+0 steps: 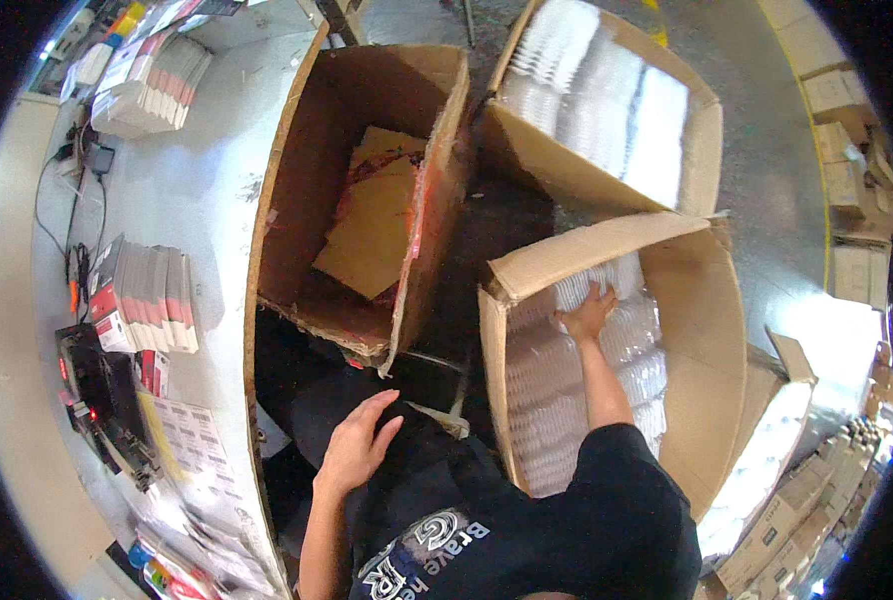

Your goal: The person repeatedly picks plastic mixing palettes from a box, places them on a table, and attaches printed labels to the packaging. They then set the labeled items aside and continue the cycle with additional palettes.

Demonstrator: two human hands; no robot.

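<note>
My right hand reaches down into an open cardboard box on the right. Its fingers are spread and touch the tops of nested clear plastic trays, which stand in tight rows in the box. Whether the fingertips have hooked a tray is too small to tell. Held above my lap, my left hand is empty, with the thumb apart from the fingers. It is nearest the low corner of a tall carton, whose inside holds loose flat cardboard pieces.
Behind, another cardboard box is packed with similar plastic trays. A white bench runs along my left, bearing stacks of red and white cards, a black device and a label sheet. More cartons stand far right.
</note>
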